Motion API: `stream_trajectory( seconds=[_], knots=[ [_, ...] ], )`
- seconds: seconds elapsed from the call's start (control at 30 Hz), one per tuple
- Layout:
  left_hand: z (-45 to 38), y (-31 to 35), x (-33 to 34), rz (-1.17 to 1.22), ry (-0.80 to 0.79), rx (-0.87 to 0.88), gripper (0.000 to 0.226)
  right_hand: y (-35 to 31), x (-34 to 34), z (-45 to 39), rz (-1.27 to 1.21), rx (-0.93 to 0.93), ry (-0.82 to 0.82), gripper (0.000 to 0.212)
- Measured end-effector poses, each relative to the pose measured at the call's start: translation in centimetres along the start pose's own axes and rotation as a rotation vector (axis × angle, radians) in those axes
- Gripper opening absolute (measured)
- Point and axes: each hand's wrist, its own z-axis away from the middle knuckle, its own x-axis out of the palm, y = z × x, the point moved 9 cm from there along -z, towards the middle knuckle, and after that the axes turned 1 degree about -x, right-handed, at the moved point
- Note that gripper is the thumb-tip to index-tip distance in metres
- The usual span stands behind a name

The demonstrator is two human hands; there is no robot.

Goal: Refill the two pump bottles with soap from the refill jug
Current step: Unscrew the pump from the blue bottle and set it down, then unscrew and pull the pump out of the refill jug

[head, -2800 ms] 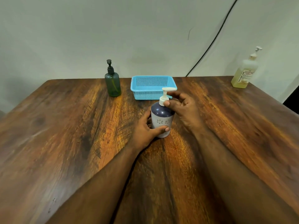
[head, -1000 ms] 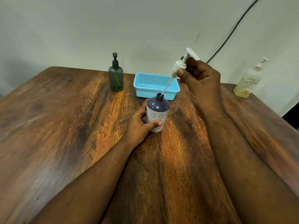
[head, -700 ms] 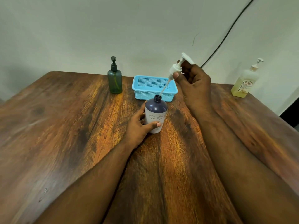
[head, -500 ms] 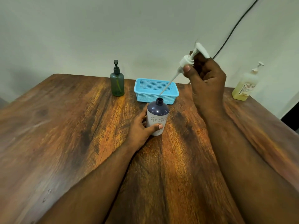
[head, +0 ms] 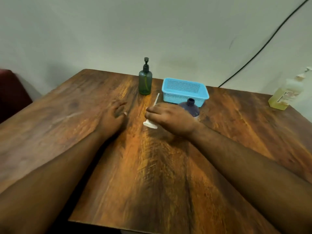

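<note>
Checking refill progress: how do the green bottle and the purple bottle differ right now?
The green bottle wears its black pump; the purple bottle has a bare open neck, its white pump in the right hand. Green is slim and see-through; purple is squat and opaque. Both stand upright on the table.

Wooden table (head: pixel 152 174) — bottles, blue basket (head: pixel 184 90).
</note>
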Motion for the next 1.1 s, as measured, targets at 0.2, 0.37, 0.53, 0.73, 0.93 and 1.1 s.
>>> stream_trajectory(
  seconds=[0.2,0.37,0.53,0.73,0.93,1.1],
  knots=[
    [0.2,-0.5,1.0,-0.221,-0.034,0.039,0.043,-2.0,7.0,-2.0,0.062,-0.097,-0.358,0.032],
    [-0.1,0.2,2.4,-0.430,-0.083,0.082,0.045,-1.4,8.7,-1.5,0.146,-0.029,-0.411,0.048],
    [-0.1,0.6,3.4,-0.563,-0.136,0.088,0.039,-1.5,8.8,-0.5,0.218,-0.004,-0.465,0.045],
    [0.8,2.1,2.2,-0.516,-0.035,0.125,0.039,-1.3,5.2,0.2,0.275,0.065,-0.386,0.050],
    [2.3,11.0,2.8,-0.279,0.213,0.303,0.034,1.8,-6.1,4.1,0.280,0.208,-0.022,0.031],
    [4.0,23.8,7.4,-0.165,0.238,0.677,0.034,8.4,-12.7,10.8,0.329,0.430,0.015,0.020]
  ],
)
